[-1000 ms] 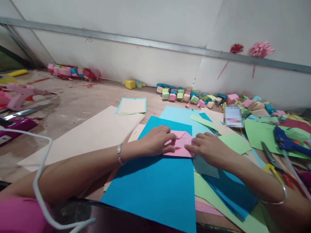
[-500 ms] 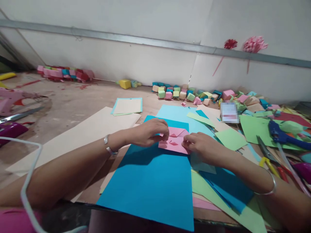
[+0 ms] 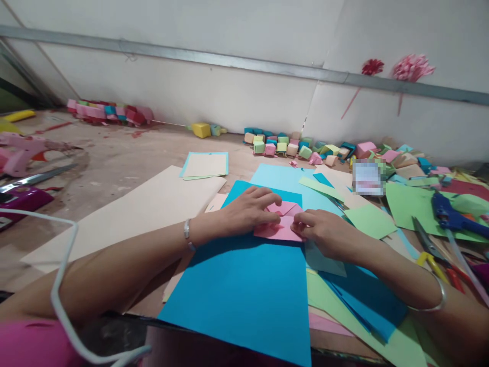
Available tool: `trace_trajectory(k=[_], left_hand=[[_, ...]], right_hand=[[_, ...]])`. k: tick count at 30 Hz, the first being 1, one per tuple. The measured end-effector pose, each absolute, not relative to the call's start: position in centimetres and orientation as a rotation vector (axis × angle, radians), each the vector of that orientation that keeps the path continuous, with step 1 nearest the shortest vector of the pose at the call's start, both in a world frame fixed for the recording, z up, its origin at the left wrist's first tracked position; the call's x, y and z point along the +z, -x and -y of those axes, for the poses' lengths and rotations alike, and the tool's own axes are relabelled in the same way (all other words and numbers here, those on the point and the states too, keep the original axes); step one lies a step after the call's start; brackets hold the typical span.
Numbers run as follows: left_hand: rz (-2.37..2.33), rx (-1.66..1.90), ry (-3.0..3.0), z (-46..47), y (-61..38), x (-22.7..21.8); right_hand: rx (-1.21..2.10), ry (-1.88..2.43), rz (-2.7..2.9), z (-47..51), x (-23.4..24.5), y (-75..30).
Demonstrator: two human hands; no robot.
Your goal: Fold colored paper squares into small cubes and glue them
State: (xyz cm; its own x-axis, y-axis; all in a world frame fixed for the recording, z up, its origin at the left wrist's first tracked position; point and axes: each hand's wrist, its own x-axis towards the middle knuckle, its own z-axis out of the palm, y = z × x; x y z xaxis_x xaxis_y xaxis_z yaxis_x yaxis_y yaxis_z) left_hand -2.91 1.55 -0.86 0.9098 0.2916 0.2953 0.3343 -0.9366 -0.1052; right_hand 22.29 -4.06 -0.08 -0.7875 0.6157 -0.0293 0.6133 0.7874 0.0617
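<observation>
I see the folded pink paper (image 3: 281, 233) lying on a large blue sheet (image 3: 244, 295) at the desk (image 3: 164, 148), its right edge clamped in the grip of the person's right hand (image 3: 328, 232), while the left hand (image 3: 248, 208) arches over its left side with thumb and fingers apart.

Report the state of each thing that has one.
Pink paper piece: creased, partly folded
Large blue paper sheet: flat
Left hand: thumb and forefinger apart
Right hand: fingers curled
Blue plastic glue gun: lying down, on or off unclear
Pink plastic glue gun: lying down
Small cube-shaped coloured-paper figures: folded, assembled
Red long-stemmed flower: slanting
</observation>
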Motion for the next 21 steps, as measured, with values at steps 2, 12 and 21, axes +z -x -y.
trace_trajectory(k=[2, 12, 21], left_hand=[[0.494, -0.469, 2.956, -1.8, 2.8, -1.3], [0.519, -0.453, 3.055, -1.8, 2.9, -0.2], [0.573, -0.204, 3.453, -2.6, 5.4, 3.9]], right_hand=[[0.059, -1.01, -2.921, 4.1, -0.1, -22.3], [0.034, -1.034, -2.9, 4.3, 0.1, -22.2], [0.066, -1.002, -2.957, 4.0, -0.4, -22.8]])
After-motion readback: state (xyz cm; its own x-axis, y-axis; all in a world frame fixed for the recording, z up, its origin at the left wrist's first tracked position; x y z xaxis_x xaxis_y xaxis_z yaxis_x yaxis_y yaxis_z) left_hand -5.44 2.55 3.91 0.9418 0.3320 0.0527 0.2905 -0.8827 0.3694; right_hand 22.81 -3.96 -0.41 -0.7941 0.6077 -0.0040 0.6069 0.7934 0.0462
